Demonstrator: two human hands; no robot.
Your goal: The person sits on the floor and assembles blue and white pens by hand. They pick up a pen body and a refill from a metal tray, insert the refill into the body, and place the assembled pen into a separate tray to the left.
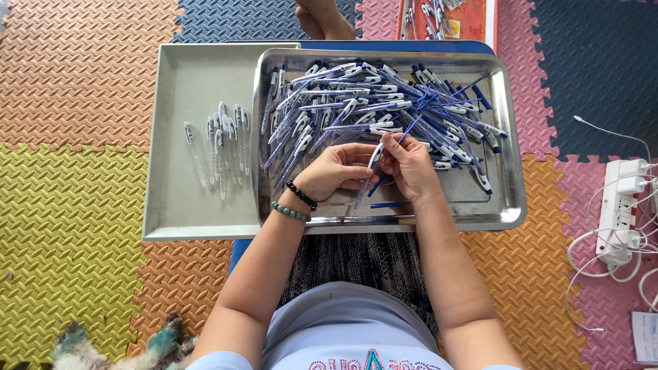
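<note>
Steel tray: the steel tray (pixel 504 205) sits across the person's lap, piled with blue-and-white pens (pixel 384 109), thickest from 10 to 2 o'clock of the tray.
Left hand: the left hand (pixel 334 171) is curled narrow around a clear pen barrel (pixel 363 192) near the tray's 6 o'clock edge, two bead bracelets (pixel 296 203) on the wrist.
Right hand: the right hand (pixel 410 164) pinches the white cap end (pixel 375 156) of that same pen, fingers close together.
Loose bit: a blue refill (pixel 387 204) lies on the bare steel just under the hands.
Grey tray: the grey tray (pixel 171 212) at 9 o'clock holds a small row of clear pens (pixel 223 140).
Slip risk: imo the barrel is thin and smooth, so a skewed push could pop the cap off into the pile.
Tangle risk: pens are crossed every which way, so a dragging wrist could flick some over the low rim onto the foam floor mats (pixel 75 192).
Balance risk: the tray looks perched on a lap, so a knee shift could tip it.
Cord: the power strip (pixel 620 205) at 3 o'clock is well apart, no worry there.
</note>
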